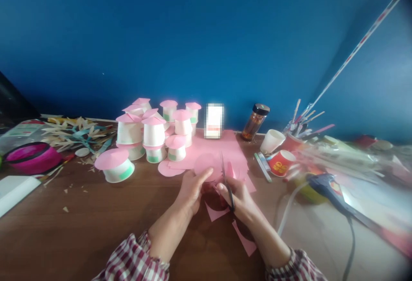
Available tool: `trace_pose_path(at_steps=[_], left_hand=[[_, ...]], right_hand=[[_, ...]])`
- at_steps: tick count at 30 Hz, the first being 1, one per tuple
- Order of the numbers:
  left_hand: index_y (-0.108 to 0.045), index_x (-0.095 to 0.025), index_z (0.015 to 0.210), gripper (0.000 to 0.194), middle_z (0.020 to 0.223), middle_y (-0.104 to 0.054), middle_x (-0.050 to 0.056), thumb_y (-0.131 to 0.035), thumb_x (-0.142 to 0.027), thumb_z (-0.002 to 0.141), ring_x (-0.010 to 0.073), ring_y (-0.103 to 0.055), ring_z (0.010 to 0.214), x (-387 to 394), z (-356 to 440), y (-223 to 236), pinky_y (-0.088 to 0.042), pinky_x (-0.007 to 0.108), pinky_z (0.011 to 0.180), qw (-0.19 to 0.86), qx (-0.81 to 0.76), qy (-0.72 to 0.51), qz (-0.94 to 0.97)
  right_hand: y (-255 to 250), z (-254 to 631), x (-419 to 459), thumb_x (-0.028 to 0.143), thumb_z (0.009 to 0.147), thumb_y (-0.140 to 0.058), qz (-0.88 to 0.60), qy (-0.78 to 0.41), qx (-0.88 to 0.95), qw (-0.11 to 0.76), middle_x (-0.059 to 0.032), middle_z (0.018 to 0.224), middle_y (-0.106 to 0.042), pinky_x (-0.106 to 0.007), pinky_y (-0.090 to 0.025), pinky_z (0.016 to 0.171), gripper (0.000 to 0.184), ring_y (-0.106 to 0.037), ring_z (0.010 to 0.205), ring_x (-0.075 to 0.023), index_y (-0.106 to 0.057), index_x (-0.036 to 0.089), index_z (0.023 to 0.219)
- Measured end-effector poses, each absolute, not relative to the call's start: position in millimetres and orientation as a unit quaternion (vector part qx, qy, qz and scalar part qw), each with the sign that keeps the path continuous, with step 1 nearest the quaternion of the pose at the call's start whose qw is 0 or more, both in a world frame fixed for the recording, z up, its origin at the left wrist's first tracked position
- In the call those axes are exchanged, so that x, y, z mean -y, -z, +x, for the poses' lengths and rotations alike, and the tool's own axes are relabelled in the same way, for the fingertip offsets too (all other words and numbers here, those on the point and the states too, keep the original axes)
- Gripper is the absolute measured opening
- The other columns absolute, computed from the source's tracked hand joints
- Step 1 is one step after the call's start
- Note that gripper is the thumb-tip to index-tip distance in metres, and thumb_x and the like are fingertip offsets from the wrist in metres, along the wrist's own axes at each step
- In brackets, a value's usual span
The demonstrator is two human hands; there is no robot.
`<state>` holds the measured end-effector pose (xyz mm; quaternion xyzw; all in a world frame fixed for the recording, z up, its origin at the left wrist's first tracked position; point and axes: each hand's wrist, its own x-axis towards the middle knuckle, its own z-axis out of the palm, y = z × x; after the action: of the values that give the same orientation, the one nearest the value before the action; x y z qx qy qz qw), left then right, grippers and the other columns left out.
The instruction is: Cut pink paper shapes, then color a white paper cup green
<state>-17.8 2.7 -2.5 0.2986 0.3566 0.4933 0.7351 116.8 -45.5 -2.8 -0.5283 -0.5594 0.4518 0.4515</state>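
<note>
My left hand (pixel 192 190) pinches a round piece of pink paper (pixel 206 163) and holds it up over the wooden table (pixel 96 221). My right hand (pixel 238 200) is closed around black scissors (pixel 226 182), whose blades point up into the pink paper. Pink paper offcuts (pixel 244 240) lie on the table under and between my wrists. A stack of pink paper sheets (pixel 225 148) lies just beyond my hands.
Several upturned white paper cups with pink paper caps (pixel 154 132) stand behind left. A pink bowl (pixel 32 157) and dried leaves (pixel 77 132) lie far left. To the right are an amber jar (pixel 255 122), red cups (pixel 281 163), a brush holder (pixel 298 132) and a glue gun (pixel 331 188) with its cord.
</note>
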Motion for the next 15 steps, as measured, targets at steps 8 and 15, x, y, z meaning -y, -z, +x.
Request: trace_pose_path(at_steps=[8, 15], left_hand=[[-0.067, -0.007, 0.081, 0.028, 0.068, -0.070, 0.013, -0.074, -0.029, 0.067, 0.0214, -0.064, 0.051, -3.3, -16.8, 5.6, -0.055, 0.038, 0.060, 0.736, -0.353, -0.487, 0.310], [-0.068, -0.005, 0.084, 0.033, 0.075, -0.070, 0.016, -0.075, -0.031, 0.066, 0.0242, -0.066, 0.062, -4.8, -16.1, 12.5, -0.055, 0.038, 0.062, 0.738, -0.351, -0.483, 0.314]], right_hand=[[6.4, 117.8, 45.4, 0.047, 0.083, -0.058, -0.526, -0.441, 0.567, 0.455, 0.0031, 0.051, -0.050, -0.020, -0.033, 0.045, 0.036, -0.044, 0.047, -0.0091, -0.055, 0.015, 0.068], [5.7, 117.3, 45.4, 0.049, 0.084, -0.057, -0.536, -0.434, 0.568, 0.449, 0.0034, 0.049, -0.050, -0.020, -0.035, 0.044, 0.037, -0.045, 0.045, -0.0092, -0.055, 0.015, 0.070]])
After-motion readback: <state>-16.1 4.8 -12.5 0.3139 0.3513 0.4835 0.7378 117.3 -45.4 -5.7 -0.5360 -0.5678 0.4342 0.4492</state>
